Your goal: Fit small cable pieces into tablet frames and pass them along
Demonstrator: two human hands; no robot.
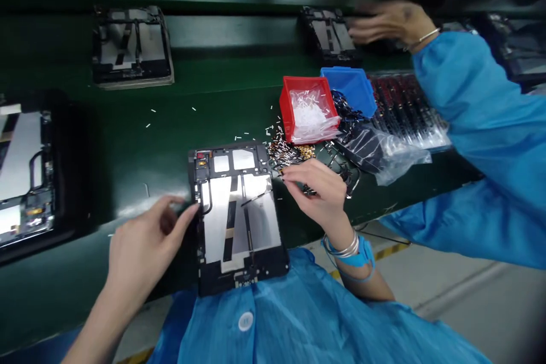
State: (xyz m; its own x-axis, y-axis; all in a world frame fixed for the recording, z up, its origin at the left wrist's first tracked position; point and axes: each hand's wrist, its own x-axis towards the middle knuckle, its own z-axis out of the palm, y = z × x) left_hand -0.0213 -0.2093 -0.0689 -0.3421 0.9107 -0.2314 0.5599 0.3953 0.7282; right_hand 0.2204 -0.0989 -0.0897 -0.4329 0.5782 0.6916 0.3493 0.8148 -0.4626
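Note:
An opened tablet (264,227), its silver inner plates and black ribbon cables showing, lies at the table's front edge before me. My left hand (147,239) is at its left edge, the thumb tip against the frame and the index finger bent apart from it. My right hand (318,187) is by the tablet's upper right edge, thumb and index finger pinched on a small dark-and-gold part (281,172) too small to name. A thin dark strip (256,199) lies slanted across the tablet's plates. Just beyond my right fingers is a pile of tiny metal parts (284,151).
A red bin (288,111) with small white pieces stands beside a blue bin (369,96). Right of them are a clear plastic bag (384,151) and packed parts (405,108). Other opened tablets (149,48) stand around. A co-worker's blurred hand (394,23) reaches in from the right.

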